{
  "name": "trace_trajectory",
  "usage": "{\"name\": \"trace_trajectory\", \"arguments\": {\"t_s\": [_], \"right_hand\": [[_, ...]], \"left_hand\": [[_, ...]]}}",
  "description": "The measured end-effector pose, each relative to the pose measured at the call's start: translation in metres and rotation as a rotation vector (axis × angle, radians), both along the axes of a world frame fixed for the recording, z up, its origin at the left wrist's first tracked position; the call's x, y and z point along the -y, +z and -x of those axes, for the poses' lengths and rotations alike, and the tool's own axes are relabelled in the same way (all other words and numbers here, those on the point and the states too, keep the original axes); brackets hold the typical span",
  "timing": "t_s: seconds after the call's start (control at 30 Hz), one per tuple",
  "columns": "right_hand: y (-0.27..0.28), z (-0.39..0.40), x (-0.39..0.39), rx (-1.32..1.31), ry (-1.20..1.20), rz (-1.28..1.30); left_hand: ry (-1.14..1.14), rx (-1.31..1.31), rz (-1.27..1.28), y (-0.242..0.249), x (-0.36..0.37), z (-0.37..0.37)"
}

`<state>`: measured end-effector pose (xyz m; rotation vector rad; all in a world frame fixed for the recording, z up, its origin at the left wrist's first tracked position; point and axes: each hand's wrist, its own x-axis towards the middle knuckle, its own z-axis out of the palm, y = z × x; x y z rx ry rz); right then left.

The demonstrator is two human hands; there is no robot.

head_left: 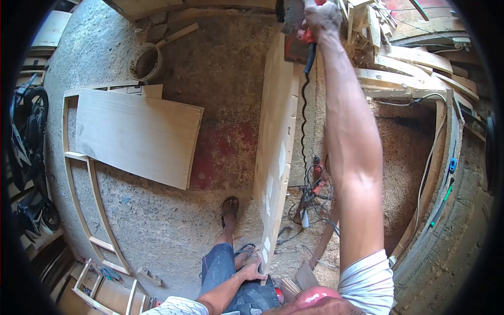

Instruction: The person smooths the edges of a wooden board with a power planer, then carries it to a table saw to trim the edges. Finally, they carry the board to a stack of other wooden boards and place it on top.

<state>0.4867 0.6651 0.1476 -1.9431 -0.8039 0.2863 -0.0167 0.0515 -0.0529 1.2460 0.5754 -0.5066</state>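
A long wooden panel [277,147] stands on edge, running away from the body, with pale filler patches along its near part. At its near end my left hand [253,271] grips the panel's edge, fingers on its left side. My right hand [322,20], the arm stretched far forward, is closed round the handle of a red and dark power tool [299,39] at the panel's far end. From the tool a black coiled cord [304,121] hangs down toward the floor on the right.
A flat board [137,134] lies over a wooden frame [97,210] on the left. Cables and another red tool [317,186] lie right of the panel. Wood strips [404,73] are piled at the back right. A round container [145,63] stands at the back left.
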Motion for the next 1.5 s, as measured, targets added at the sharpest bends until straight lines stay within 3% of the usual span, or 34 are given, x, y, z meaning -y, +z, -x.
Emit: {"name": "trace_trajectory", "arguments": {"t_s": [0.23,0.3,0.37,0.43,0.57,0.63,0.67,0.7,0.77,0.87,0.93,1.07,1.13,1.2,1.23,1.3,1.4,1.5], "right_hand": [[-0.003,-0.007,-0.008,-0.134,0.07,-0.026],[-0.014,0.003,0.012,-0.182,0.093,-0.03],[-0.021,0.017,0.036,-0.234,0.105,-0.022],[-0.021,0.036,0.068,-0.284,0.12,-0.029],[-0.023,0.083,0.152,-0.416,0.103,0.015],[-0.008,0.124,0.2,-0.229,0.174,-0.035],[-0.001,0.143,0.222,-0.306,0.172,-0.049],[0.0,0.153,0.247,-0.259,0.133,0.111],[-0.029,0.167,0.293,-0.038,0.192,-0.12],[-0.025,0.2,0.37,-0.017,0.213,-0.077],[-0.04,0.223,0.428,0.144,0.085,0.085],[-0.042,0.276,0.527,-0.038,0.071,0.148],[-0.042,0.304,0.574,-0.041,0.066,0.126],[-0.043,0.329,0.622,-0.117,0.053,0.169],[-0.054,0.343,0.65,-0.199,0.017,0.192],[-0.057,0.368,0.695,-0.175,0.051,0.158],[-0.057,0.41,0.762,-0.361,-0.011,0.252],[-0.051,0.446,0.817,-0.387,-0.013,0.278]], "left_hand": [[0.051,-0.023,0.089,-0.005,0.007,0.003],[0.108,-0.031,0.061,0.005,0.002,0.002],[0.115,-0.075,0.217,0.01,-0.007,0.001],[0.007,-0.104,0.097,0.005,-0.006,-0.002],[0.154,-0.065,0.217,0.003,0.001,0.004],[0.15,-0.099,0.229,-0.005,0.011,0.009],[0.259,-0.101,0.3,-0.01,0.015,0.008],[0.368,-0.107,0.371,-0.014,0.02,0.008],[0.574,-0.315,0.622,-0.006,0.005,-0.001],[0.632,-0.278,0.604,-0.04,0.03,0.007],[0.586,-0.206,0.49,-0.035,0.03,0.011],[0.509,-0.199,0.363,-0.025,0.021,0.011],[0.492,-0.174,0.309,-0.043,0.02,0.01],[0.643,0.098,0.294,-0.067,0.039,0.015],[0.655,-0.032,0.286,-0.033,0.027,0.009],[0.739,0.001,0.422,-0.053,0.037,0.012],[0.634,-0.042,0.368,-0.062,0.035,0.016],[0.703,0.053,0.379,-0.065,0.036,0.015]]}}
